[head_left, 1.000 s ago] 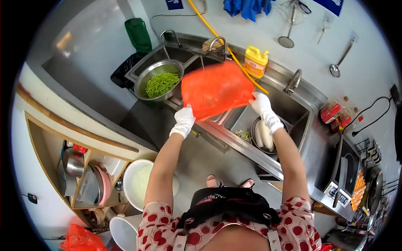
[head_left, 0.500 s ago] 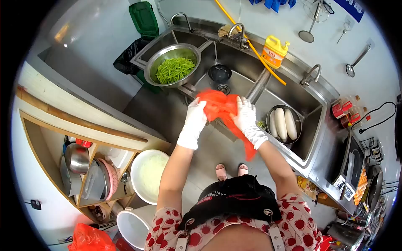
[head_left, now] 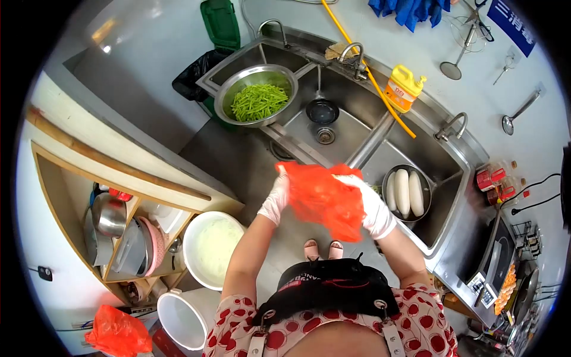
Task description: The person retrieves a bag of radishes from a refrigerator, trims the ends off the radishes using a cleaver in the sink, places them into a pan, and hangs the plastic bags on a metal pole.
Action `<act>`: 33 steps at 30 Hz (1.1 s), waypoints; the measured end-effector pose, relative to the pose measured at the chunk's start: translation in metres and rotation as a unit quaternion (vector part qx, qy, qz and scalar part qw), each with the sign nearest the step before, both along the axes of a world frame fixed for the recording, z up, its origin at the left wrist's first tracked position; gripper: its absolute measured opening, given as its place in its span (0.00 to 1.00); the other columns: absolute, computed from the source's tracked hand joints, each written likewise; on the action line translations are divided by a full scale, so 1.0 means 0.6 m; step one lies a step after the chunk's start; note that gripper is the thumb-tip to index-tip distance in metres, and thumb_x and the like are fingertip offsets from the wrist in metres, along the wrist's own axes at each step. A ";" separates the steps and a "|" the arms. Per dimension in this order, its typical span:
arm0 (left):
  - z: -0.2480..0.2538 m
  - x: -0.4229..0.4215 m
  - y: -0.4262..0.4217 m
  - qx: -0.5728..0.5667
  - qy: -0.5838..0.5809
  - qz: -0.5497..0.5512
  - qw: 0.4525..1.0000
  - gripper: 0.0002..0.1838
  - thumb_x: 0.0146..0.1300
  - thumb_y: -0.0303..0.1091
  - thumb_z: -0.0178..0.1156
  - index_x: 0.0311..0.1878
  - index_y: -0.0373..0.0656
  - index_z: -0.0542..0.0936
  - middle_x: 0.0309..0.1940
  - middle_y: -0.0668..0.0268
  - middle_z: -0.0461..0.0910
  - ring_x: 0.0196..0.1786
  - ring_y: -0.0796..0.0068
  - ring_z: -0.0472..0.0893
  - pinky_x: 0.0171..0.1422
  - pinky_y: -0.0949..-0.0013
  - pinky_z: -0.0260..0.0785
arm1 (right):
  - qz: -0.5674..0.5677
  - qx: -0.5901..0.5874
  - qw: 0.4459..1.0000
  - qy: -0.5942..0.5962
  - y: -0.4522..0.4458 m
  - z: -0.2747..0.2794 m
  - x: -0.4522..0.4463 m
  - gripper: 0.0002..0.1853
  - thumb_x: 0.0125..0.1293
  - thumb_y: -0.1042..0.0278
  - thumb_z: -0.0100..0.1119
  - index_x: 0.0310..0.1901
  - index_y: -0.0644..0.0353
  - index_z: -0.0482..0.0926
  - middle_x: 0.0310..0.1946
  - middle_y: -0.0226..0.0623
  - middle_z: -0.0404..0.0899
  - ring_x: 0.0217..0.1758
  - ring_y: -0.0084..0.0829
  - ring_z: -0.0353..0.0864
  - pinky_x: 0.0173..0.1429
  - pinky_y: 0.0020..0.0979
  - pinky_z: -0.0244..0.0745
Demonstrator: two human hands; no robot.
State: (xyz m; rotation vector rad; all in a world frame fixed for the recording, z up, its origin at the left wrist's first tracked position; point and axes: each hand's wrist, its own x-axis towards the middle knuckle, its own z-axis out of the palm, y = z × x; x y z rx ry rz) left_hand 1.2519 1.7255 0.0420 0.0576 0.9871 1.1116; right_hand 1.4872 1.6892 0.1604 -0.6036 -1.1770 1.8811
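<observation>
A crumpled red plastic bag (head_left: 326, 199) hangs between my two white-gloved hands, above the floor in front of the sinks. My left hand (head_left: 277, 197) is closed on the bag's left edge. On the other side, my right hand (head_left: 370, 208) grips the bag near its upper right part, and folds of red plastic cover some of the fingers. Right of my right hand, long white radishes (head_left: 402, 193) lie in a round metal pan inside the right sink. Cut green vegetables (head_left: 260, 102) fill part of a steel bowl (head_left: 222, 102) at the left sink.
The middle sink (head_left: 351, 132) holds a small dark pan (head_left: 322, 111). A yellow bottle (head_left: 403, 89) and a yellow hose (head_left: 380, 89) are at the back. White buckets (head_left: 189, 250) and a shelf stand left; another red bag (head_left: 119, 333) is lower left. An induction cooker (head_left: 495, 259) is right.
The red bag was spread wide over the sinks, then bunched up and brought down toward my body. It now hangs partly opened out between my hands. The view has shifted.
</observation>
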 end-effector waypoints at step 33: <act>0.247 0.107 0.332 0.378 0.848 -0.354 0.115 0.29 0.58 0.58 0.55 0.51 0.43 0.78 0.64 0.55 0.67 0.64 0.53 0.68 0.47 0.57 0.74 | -0.293 0.011 0.940 0.178 0.302 0.151 0.222 0.20 0.66 0.52 0.57 0.47 0.62 0.77 0.46 0.37 0.79 0.51 0.32 0.77 0.57 0.39 0.72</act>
